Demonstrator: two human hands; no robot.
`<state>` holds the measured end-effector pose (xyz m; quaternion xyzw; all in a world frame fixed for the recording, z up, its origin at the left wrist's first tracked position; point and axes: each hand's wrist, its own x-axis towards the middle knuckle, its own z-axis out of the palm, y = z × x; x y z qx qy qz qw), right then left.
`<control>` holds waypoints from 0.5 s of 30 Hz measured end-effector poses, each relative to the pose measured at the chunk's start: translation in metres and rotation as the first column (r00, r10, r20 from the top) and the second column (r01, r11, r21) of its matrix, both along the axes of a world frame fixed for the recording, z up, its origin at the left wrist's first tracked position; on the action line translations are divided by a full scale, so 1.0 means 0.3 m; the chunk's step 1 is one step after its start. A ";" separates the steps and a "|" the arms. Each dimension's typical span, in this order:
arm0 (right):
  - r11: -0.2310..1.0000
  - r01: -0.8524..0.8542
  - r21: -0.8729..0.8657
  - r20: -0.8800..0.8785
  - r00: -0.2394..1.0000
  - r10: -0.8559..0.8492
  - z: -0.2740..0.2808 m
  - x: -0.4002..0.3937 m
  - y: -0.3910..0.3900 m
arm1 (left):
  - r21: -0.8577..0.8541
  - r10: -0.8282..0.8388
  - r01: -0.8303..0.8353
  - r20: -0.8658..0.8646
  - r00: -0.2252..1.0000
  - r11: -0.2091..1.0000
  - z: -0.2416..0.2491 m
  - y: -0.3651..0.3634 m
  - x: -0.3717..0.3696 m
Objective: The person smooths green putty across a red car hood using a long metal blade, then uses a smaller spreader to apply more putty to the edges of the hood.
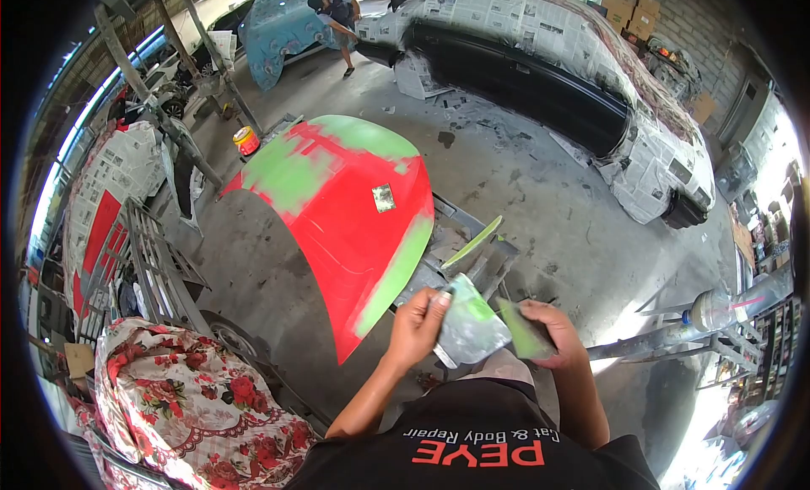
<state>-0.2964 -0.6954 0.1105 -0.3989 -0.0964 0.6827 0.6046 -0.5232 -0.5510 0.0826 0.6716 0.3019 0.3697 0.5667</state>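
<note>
My left hand grips a flat grey putty board by its left edge, with the thumb on top. Green smears run along the board's upper right part. My right hand is closed on a thin, green-coated putty spreader, blurred by motion, just right of the board. Ahead of both hands lies a red car hood with broad green patches. On the hood rests a small rectangular sheet. A narrow green-edged piece lies on the metal stand near my hands.
A red and yellow can stands beyond the hood. A car masked in newspaper with a black side fills the back right. Near a blue-covered car, another person bends over. Floral cloth drapes something at lower left.
</note>
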 end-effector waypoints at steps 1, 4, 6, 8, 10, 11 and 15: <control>1.000 0.001 0.001 -0.001 1.000 -0.001 -0.013 0.004 0.007 | 0.001 -0.001 0.001 -0.001 1.000 1.000 0.013 -0.013 0.021; 0.999 0.043 0.022 0.033 0.999 -0.044 -0.043 0.052 0.037 | 0.175 -0.206 0.241 -0.198 0.958 0.955 0.012 -0.028 0.078; 0.997 0.065 0.052 -0.017 0.998 -0.065 -0.046 0.113 0.055 | 0.176 -0.238 0.281 -0.229 0.944 0.943 0.027 -0.035 0.122; 0.994 0.084 0.071 -0.071 0.994 -0.079 -0.041 0.164 0.072 | 0.165 -0.266 0.315 -0.262 0.927 0.934 0.017 -0.040 0.171; 0.930 0.331 0.161 -0.010 0.942 -0.334 -0.013 0.197 0.096 | 0.104 -0.009 0.024 -0.142 0.990 0.994 -0.024 -0.025 0.235; 0.931 0.327 0.160 -0.009 0.944 -0.330 -0.008 0.225 0.097 | 0.063 0.126 -0.121 -0.087 0.988 0.991 -0.039 -0.017 0.271; 0.903 0.385 0.191 0.275 0.862 -0.426 -0.052 0.331 0.081 | -0.049 0.253 -0.251 0.023 0.967 0.967 -0.049 0.003 0.410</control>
